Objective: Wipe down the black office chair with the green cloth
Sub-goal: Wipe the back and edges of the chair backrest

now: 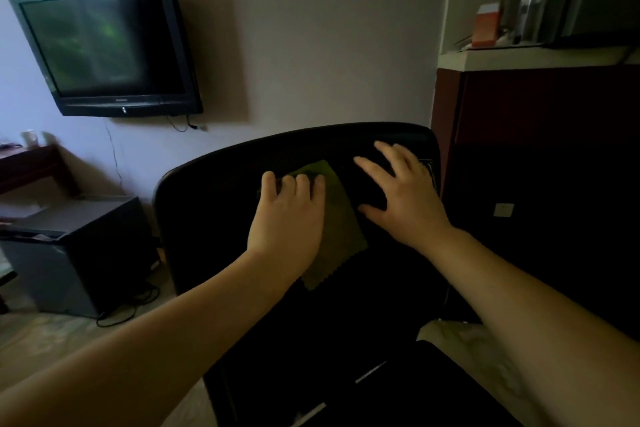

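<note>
Green cloth (pixel 343 218) lies flat against the upper back of the black office chair (pixel 207 218), pinned there under the left hand (pixel 287 215). That hand's fingers (pixel 301 184) lie close together and nearly straight, pressing the cloth onto the backrest rather than bunching it up. The right hand (pixel 401 198) rests just beside the cloth on bare backrest, its fingers spread wide and holding nothing. It looks to be steadying the chair.

Judging by this, the step in hand is wiping the backrest near its top edge. The next move calls for sliding the left palm across or down the panel with even pressure, keeping the cloth trapped under the hand so it does not slip free. The right hand should brace meanwhile, since a chair of this kind may turn or roll away. The seat and whatever lies lower down probably remain to be done.

Much is hard to read. The room is dim and the black chair swallows detail, so neither dust nor any wiped patch can be told apart. The cloth's left part is hidden beneath the hand, and its lower corner fades into shadow. Whether the left thumb tucks under the cloth cannot be told. The seat is only a dark shape at the bottom edge, cut off, and no armrests or base can be made out. A wall-mounted television (pixel 104 45) and a dark red cabinet (pixel 519 107) stand behind.
</note>
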`<control>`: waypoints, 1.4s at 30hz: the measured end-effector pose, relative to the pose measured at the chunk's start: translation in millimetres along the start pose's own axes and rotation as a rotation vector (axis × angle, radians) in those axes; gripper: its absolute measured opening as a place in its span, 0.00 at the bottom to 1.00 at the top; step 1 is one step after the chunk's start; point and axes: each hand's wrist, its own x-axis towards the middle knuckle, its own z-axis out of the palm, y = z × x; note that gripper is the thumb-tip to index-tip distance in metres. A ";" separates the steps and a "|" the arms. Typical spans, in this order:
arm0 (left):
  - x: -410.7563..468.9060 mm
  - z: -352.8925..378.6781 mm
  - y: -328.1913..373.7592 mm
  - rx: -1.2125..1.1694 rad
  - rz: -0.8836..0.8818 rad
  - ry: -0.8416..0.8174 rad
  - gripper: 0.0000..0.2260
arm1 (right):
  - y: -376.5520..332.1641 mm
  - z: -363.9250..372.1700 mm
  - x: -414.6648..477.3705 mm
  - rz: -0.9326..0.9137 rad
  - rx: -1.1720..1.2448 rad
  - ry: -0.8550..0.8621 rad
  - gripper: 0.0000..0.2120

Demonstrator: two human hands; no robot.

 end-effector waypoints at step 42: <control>91.5 -87.6 240.1 -0.978 -0.003 0.045 0.23 | 174.6 -184.8 -151.3 0.277 -0.726 -0.366 0.53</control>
